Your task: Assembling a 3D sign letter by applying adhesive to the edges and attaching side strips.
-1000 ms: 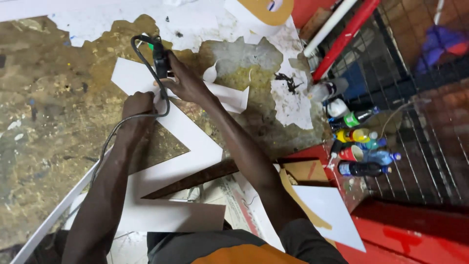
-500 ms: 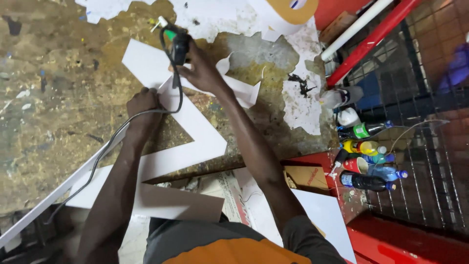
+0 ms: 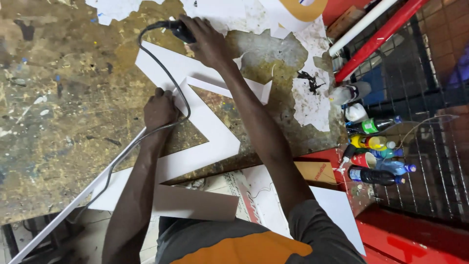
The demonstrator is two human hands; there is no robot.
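Note:
A large white angular cut-out board (image 3: 210, 132) lies on a paint-stained worktable (image 3: 58, 107). My right hand (image 3: 205, 41) grips a black corded power tool (image 3: 177, 28) at the board's far end. Its black cord (image 3: 161, 78) loops back over the board and past my left wrist. My left hand (image 3: 159, 110) presses down flat-knuckled on the board's left edge, beside the cord. The tool's working tip is hidden under my right hand.
Torn white sheet scraps (image 3: 312, 98) cover the table's far right. Several bottles and a red cup (image 3: 373, 156) stand at the right by a red frame (image 3: 381, 36) and a white pipe (image 3: 361, 24). A long white strip (image 3: 73, 210) and flat board pieces (image 3: 200, 203) lie near my body.
My right hand has pushed the tool farther away along the board. The left hand has stayed pressed on the board's edge.

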